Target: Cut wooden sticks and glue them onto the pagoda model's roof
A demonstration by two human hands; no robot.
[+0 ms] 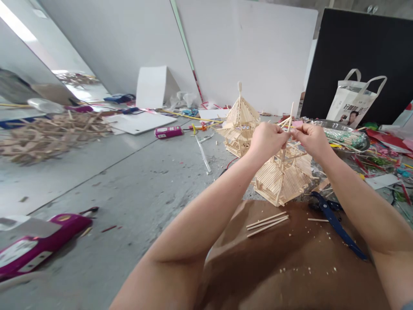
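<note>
My left hand (pixel 270 137) and my right hand (pixel 310 137) meet above a model pavilion (pixel 280 183) built of thin wooden sticks. Both are closed in a pinch around a wooden stick (pixel 291 115) at the top of its frame, where several sticks lean together. The exact contact is partly hidden by the fingers. Behind my left hand stands a second stick pavilion (pixel 240 114) with a pointed roof and a finial. A few loose sticks (pixel 267 224) lie on a brown sheet (pixel 290 275) nearer to me, and blue-handled pliers (pixel 338 230) rest under my right forearm.
A heap of sticks (pixel 48 135) lies at the left on the grey floor. Purple power strips (pixel 168 131) sit on the floor. To the right are a metal tray (pixel 350 137) of packaged material, scattered craft scraps and a white tote bag (pixel 350 101) against a black panel.
</note>
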